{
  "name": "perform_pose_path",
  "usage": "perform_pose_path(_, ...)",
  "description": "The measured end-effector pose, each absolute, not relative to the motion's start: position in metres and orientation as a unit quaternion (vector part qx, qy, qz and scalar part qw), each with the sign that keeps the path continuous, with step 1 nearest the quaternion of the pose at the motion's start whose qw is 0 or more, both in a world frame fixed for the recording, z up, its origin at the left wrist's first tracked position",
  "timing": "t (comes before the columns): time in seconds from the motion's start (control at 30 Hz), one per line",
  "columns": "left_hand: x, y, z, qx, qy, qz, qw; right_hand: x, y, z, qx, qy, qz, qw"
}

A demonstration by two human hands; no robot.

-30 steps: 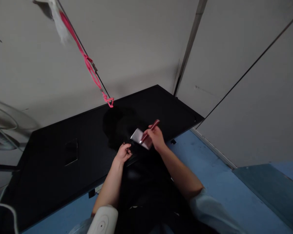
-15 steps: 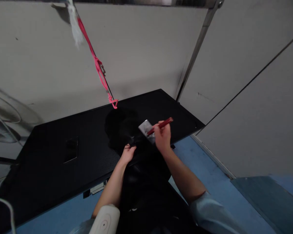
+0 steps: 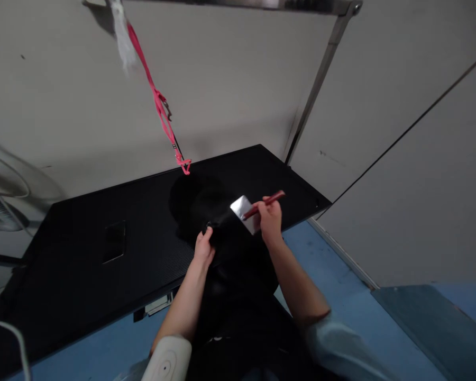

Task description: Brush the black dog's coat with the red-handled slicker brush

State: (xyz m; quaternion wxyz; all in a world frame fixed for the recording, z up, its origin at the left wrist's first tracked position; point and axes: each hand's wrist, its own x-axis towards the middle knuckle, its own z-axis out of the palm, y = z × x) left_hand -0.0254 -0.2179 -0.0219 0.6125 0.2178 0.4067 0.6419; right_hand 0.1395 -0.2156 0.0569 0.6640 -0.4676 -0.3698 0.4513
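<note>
Black table (image 3: 83, 286): right hand (image 3: 271, 222) gripping red-handled tool (image 3: 243, 207), left hand (image 3: 204, 247) pinching black furry mass (image 3: 196, 203).

Dim light; soft shadows across wall (image 3: 230, 74)

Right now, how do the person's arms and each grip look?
The left grip and right grip wear no gloves. The right sleeve is pale grey-blue, ending near the elbow; the left sleeve barely shows. A white, rounded device with a dark dot overlaps the left arm.
</note>
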Motion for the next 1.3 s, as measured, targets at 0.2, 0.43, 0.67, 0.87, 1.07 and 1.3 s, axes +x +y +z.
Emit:
perform_pose_path(0.2,-0.027,-0.225,-0.020,0.124,0.353,0.621,0.689,0.126,-0.219,0.049,-0.441,-0.410,0.480,0.638)
perform_pose_path(0.43,-0.038,-0.222,-0.016,0.064,0.322,0.627,0.706,0.130,-0.217,0.058,-0.444,-0.426,0.337,0.712)
perform_pose_path(0.67,-0.028,-0.218,-0.020,0.052,0.351,0.634,0.687,0.128,-0.204,0.061,-0.462,-0.380,0.342,0.724)
perform_pose_path(0.87,-0.027,-0.215,-0.022,0.108,0.406,0.633,0.650,0.130,-0.188,0.062,-0.439,-0.427,0.494,0.617)
perform_pose_path(1.07,-0.042,-0.211,-0.018,0.383,0.524,0.656,0.386,0.154,-0.175,0.062,-0.455,-0.378,0.453,0.667)
perform_pose_path(1.3,-0.037,-0.189,-0.004,0.330,0.486,0.672,0.451,0.155,-0.163,0.068,-0.450,-0.338,0.442,0.698)
